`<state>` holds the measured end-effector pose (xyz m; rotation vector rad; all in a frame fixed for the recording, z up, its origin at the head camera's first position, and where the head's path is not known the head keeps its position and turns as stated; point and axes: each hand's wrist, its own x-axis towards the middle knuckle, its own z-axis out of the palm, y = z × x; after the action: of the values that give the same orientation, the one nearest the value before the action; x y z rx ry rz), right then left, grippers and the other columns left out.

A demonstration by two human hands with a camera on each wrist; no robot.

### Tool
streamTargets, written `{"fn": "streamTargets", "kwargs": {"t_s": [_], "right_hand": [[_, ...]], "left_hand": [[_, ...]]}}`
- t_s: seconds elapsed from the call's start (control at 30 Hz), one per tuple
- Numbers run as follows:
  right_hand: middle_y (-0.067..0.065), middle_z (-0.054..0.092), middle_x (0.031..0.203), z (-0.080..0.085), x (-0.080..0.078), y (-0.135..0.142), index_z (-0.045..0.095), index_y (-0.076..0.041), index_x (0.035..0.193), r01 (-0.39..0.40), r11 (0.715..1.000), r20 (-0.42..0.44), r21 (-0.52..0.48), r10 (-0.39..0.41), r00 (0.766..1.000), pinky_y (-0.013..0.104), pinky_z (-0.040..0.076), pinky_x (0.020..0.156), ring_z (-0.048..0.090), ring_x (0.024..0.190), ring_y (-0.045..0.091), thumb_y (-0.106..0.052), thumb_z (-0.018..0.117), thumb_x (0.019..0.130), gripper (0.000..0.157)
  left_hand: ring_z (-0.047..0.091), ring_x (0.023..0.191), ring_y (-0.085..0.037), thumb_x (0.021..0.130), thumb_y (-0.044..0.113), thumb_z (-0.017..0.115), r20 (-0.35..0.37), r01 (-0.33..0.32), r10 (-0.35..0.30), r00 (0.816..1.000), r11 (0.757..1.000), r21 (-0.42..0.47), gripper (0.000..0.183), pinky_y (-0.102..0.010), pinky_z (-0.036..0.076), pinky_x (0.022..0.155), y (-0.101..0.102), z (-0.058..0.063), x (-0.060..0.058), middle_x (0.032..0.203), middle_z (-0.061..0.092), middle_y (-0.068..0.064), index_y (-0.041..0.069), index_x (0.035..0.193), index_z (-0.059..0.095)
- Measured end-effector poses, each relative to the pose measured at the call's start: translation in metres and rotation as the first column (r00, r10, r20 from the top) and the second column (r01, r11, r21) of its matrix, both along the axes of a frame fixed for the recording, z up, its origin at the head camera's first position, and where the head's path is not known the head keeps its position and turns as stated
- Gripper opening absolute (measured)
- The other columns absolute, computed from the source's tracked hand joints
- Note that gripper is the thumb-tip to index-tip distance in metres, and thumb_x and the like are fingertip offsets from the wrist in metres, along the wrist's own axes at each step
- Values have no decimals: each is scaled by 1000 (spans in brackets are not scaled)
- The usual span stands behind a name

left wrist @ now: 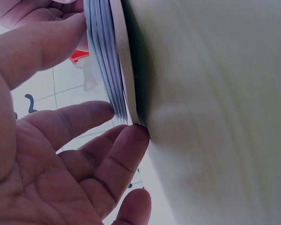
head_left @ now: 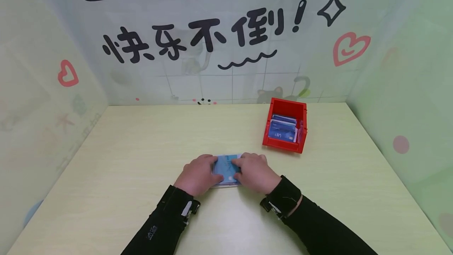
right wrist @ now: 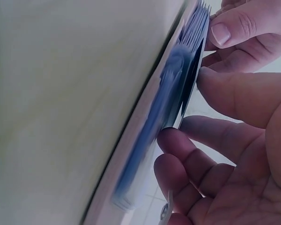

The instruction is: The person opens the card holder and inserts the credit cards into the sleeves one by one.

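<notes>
A stack of cards [head_left: 225,166], with a light-blue card on top, lies between the two hands near the middle of the table. My left hand [head_left: 197,175] holds its left side, the thumb on the top face and fingertips at the edge. From the other side my right hand [head_left: 256,172] pinches the stack, thumb and index finger on the top card. Many thin card edges [left wrist: 103,51] show in the left wrist view, above a thicker pale layer [left wrist: 126,61]. In the right wrist view some blue cards [right wrist: 147,133] jut out unevenly below the upper ones.
A red open box [head_left: 282,145] stands at the back right of the pale wooden table [head_left: 159,137]. Several blue cards [head_left: 281,130] lean inside it. Printed cloth walls [head_left: 226,85] enclose the table at the back and both sides.
</notes>
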<state>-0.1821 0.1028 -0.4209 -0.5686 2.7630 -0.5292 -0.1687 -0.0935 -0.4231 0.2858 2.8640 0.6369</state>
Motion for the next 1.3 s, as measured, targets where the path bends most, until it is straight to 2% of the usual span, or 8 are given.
{"fn": "streamTargets", "kwargs": {"t_s": [0.3,0.53,0.77,1.3], "right_hand": [[11,71,135,0,4,-2,71,-9,137,-23,1000,-73,0,23,997,50,43,98,63,121,33,-26,78,96,45],[5,78,116,1,6,-3,77,-10,126,-32,999,-87,13,33,996,44,39,89,59,97,26,-23,79,95,34],[3,78,101,-1,7,-4,80,-12,119,-35,999,-116,25,38,993,41,36,83,55,89,23,-23,80,94,27],[5,78,119,-2,14,-4,79,-15,121,-127,985,-250,120,154,956,38,39,81,58,93,26,-23,76,97,26]], "left_hand": [[64,129,-35,93,36,80,-1,1,-1,1000,1000,13,64,-59,52,106,0,-2,0,147,63,-15,4,145,62],[63,130,-35,93,36,80,-2,1,-1,1000,1000,13,64,-60,50,106,0,-3,0,148,62,-15,5,146,62],[63,132,-37,93,36,80,-13,3,-3,1000,1000,6,63,-62,50,106,-1,-4,0,147,63,-15,5,145,62],[64,130,-33,92,36,81,-15,-11,12,1000,1000,26,62,-60,51,107,1,-5,-1,144,65,-13,5,143,63]]}}
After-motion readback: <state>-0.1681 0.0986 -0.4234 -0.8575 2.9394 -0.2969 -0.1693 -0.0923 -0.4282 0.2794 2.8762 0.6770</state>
